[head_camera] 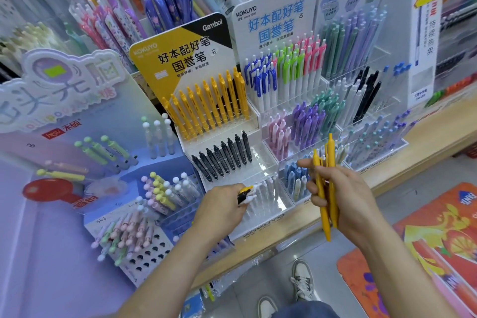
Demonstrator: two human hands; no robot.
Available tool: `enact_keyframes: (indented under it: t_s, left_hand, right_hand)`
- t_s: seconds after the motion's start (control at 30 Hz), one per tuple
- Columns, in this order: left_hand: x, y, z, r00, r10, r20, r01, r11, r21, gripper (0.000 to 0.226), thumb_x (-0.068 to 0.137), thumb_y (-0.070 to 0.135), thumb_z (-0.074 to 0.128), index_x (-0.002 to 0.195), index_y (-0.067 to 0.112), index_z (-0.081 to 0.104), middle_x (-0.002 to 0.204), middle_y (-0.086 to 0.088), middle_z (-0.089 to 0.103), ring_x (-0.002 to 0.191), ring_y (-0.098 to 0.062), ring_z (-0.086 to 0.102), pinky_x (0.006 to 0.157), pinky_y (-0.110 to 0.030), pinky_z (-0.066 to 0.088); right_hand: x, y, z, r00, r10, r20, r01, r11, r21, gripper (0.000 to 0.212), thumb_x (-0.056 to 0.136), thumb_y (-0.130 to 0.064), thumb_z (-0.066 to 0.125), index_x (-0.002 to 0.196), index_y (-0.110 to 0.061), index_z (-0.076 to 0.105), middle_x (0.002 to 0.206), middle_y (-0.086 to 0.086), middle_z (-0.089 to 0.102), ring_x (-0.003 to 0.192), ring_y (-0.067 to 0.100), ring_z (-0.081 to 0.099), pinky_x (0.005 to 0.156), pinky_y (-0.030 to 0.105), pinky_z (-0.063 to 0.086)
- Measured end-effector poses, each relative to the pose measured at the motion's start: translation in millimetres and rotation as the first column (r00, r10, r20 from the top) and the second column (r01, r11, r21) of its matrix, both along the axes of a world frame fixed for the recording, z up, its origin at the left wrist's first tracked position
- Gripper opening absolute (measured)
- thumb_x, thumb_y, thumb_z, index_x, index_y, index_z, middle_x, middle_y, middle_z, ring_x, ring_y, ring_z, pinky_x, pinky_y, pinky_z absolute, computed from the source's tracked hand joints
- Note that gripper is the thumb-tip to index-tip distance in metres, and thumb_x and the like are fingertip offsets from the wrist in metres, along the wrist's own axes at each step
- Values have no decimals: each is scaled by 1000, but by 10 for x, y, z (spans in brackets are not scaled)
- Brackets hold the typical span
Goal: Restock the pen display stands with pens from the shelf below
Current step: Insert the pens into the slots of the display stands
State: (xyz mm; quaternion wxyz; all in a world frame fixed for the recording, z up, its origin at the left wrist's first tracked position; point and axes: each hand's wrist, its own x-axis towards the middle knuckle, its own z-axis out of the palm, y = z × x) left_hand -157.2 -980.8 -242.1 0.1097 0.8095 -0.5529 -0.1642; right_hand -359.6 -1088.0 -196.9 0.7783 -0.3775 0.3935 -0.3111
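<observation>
Before the yellow-and-black cardboard Gambol display stand [185, 57], the left hand [219, 210] pinches one smooth black-and-yellow plastic pen [244, 193] at its front tier; the right hand [348, 196], right of the stand, grips a bundle of slim yellow plastic pens [325, 188]. Restocking looks under way; next, I'd judge, that single pen wants slotting upright into a row.

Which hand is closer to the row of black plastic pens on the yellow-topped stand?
Left hand, just below the black pens; right hand farther right, gripping yellow plastic pens.
</observation>
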Motion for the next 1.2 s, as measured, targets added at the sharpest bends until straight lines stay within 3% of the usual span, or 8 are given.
enact_keyframes:
  t_s: [0.3, 0.47, 0.67, 0.83, 0.93, 1.0, 1.07, 1.2]
  left_hand:
    - [-50, -97, 36, 990, -69, 121, 67, 998, 20, 10, 92, 31, 59, 97, 22, 58, 92, 5, 61, 88, -20, 58, 71, -31, 46]
    - [-103, -106, 25, 974, -85, 212, 76, 996, 47, 12, 94, 32, 55, 98, 21, 55, 94, 2, 62, 86, -23, 60, 65, -31, 42]
    - [-156, -73, -4, 969, 6, 246, -13, 1000, 25, 17, 94, 36, 55, 100, 20, 53, 95, 2, 63, 86, -23, 60, 61, -30, 37]
    - [-163, -47, 28, 979, 28, 202, -33, 999, 18, 15, 94, 36, 55, 97, 22, 53, 94, 4, 63, 86, -22, 60, 63, -32, 39]
    - [-220, 13, 289, 978, 200, -64, -207, 971, -124, 23, 89, 42, 63, 81, 23, 52, 74, 8, 58, 71, -15, 56, 59, -29, 39]
    - [-250, 24, 566, 846, 300, -441, -431, 871, -235, 18, 82, 34, 74, 76, 22, 63, 67, 5, 64, 62, -9, 59, 56, -22, 45]
    - [-261, 19, 855, 671, 250, -698, -546, 803, -237, 10, 79, 27, 77, 79, 20, 69, 69, 5, 69, 56, -3, 59, 51, -14, 44]
    - [-253, 28, 1185, 531, 169, -830, -569, 798, -202, 13, 76, 19, 79, 83, 14, 69, 63, 4, 66, 42, 1, 49, 45, -11, 36]
  right_hand:
    - [42, 60, 10, 997, 57, 43, -57, 998, 15, 24, 85, -19, 61, 101, -5, 72, 73, 12, 66, 67, 18, 66, 62, 24, 57]
    - [88, 127, -8, 998, 66, 3, -66, 998, -15, 24, 75, -24, 69, 95, -11, 76, 80, 7, 68, 72, 16, 67, 64, 27, 57]
    - [141, 194, 13, 991, 99, 93, -104, 993, 48, 30, 82, -26, 64, 107, -9, 69, 73, 9, 64, 70, 25, 68, 65, 35, 60]
    - [183, 231, 53, 979, 179, 93, -182, 983, 15, 29, 83, -27, 64, 106, -10, 70, 73, 11, 59, 60, 22, 58, 57, 31, 52]
    - [214, 241, 74, 977, 203, 67, -200, 979, -48, 27, 82, -26, 64, 101, -9, 73, 71, 12, 54, 56, 19, 50, 54, 28, 46]
    - [246, 237, 104, 975, 224, 10, -221, 968, -121, 24, 81, -26, 65, 97, -10, 75, 69, 12, 53, 56, 18, 49, 55, 26, 45]
    - [297, 239, 149, 967, 251, -45, -255, 947, -198, 24, 79, -26, 68, 96, -10, 75, 64, 8, 51, 56, 16, 48, 55, 24, 44]
    - [441, 265, 316, 935, 348, -72, -352, 882, -314, 8, 76, -23, 72, 78, -17, 77, 60, 5, 42, 58, 14, 40, 55, 20, 41]
